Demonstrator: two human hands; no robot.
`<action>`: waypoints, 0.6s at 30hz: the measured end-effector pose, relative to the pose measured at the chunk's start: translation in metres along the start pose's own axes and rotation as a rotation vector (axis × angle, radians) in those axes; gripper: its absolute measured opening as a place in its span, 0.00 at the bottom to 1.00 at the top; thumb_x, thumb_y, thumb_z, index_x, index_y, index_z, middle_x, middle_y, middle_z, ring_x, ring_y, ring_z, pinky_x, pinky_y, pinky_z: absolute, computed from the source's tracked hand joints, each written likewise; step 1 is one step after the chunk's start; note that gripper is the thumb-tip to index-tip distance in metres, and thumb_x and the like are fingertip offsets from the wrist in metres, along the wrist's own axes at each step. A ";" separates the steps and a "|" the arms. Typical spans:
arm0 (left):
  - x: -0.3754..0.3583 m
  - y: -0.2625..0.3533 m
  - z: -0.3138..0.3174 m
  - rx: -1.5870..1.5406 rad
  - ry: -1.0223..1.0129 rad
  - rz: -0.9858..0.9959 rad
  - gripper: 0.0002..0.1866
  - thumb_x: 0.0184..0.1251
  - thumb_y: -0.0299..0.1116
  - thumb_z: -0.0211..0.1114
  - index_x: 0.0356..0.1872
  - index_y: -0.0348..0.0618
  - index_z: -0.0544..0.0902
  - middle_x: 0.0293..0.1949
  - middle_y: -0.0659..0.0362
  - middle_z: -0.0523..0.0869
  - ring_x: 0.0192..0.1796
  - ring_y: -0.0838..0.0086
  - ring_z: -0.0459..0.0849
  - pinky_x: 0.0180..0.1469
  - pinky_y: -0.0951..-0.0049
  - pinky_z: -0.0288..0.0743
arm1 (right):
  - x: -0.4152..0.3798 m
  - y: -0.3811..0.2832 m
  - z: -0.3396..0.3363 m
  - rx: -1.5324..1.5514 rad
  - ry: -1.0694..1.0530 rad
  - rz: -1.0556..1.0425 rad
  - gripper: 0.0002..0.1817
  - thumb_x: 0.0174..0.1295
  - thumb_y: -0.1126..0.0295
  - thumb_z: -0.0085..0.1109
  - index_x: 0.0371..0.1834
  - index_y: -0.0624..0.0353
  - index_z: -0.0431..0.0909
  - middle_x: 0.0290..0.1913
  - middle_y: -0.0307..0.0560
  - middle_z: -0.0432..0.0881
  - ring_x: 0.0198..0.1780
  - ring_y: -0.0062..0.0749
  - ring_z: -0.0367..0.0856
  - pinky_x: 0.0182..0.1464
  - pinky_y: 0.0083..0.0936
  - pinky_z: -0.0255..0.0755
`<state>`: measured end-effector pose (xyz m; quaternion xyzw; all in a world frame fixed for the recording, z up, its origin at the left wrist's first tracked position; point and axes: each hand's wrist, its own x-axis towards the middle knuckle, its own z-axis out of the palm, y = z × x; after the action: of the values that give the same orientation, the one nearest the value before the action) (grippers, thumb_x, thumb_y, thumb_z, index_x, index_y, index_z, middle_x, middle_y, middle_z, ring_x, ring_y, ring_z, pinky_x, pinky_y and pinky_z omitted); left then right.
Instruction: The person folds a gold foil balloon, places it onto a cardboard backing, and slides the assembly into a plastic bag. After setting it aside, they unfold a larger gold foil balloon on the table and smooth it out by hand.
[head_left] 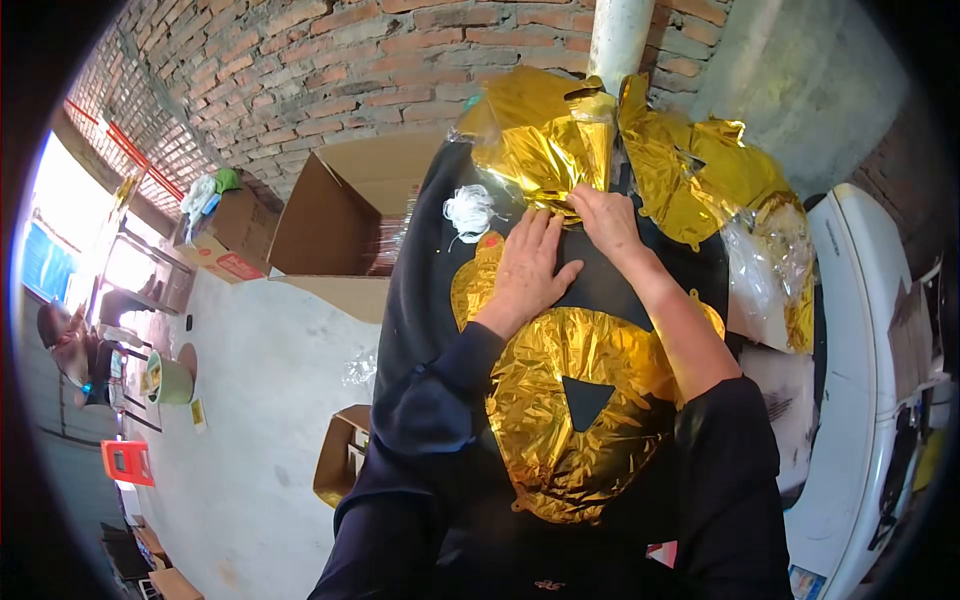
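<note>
My left hand (530, 268) lies flat on the black cloth (425, 265), fingers stretched forward to the near edge of a crumpled gold foil sheet (535, 145). Beside it, my right hand (607, 222) has its fingers closed on that same edge. Under my forearms lies a flat gold foil balloon (540, 400) with a triangular opening, partly covered by my left wrist and right arm. A bundle of white string (470, 213) rests left of my left hand. More gold foil balloons (665, 180) are heaped to the right, next to clear plastic wrapping (765, 255).
An open cardboard box (325, 225) stands left of the cloth, against the brick wall (400, 75). A smaller box (340, 455) is on the floor. A white pipe (620, 45) rises behind the foil. At far left sits another person (75, 345) near a green bucket (172, 380).
</note>
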<state>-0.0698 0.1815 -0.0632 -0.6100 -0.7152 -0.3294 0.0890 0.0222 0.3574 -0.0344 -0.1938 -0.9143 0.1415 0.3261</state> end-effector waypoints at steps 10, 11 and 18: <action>0.001 0.009 -0.008 -0.068 -0.010 -0.087 0.46 0.72 0.49 0.73 0.82 0.33 0.64 0.76 0.40 0.74 0.82 0.43 0.66 0.84 0.49 0.59 | 0.015 -0.002 -0.006 -0.011 -0.065 0.230 0.15 0.73 0.56 0.66 0.45 0.58 0.80 0.33 0.63 0.88 0.41 0.67 0.88 0.44 0.57 0.78; 0.000 0.008 -0.007 -0.056 0.006 -0.077 0.46 0.72 0.50 0.73 0.82 0.33 0.65 0.76 0.41 0.75 0.82 0.43 0.66 0.84 0.49 0.59 | 0.017 0.000 -0.003 -0.021 -0.063 0.281 0.16 0.73 0.55 0.66 0.47 0.58 0.80 0.34 0.64 0.88 0.41 0.68 0.88 0.44 0.57 0.78; -0.001 0.006 -0.005 -0.016 0.023 -0.059 0.43 0.72 0.53 0.72 0.80 0.36 0.69 0.74 0.45 0.78 0.82 0.45 0.67 0.84 0.48 0.57 | 0.023 -0.008 -0.015 0.017 0.125 0.291 0.17 0.79 0.66 0.59 0.67 0.49 0.70 0.39 0.66 0.87 0.43 0.70 0.86 0.44 0.54 0.76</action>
<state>-0.0655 0.1778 -0.0576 -0.5856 -0.7290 -0.3447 0.0827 0.0136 0.3628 -0.0077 -0.3300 -0.8534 0.1825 0.3600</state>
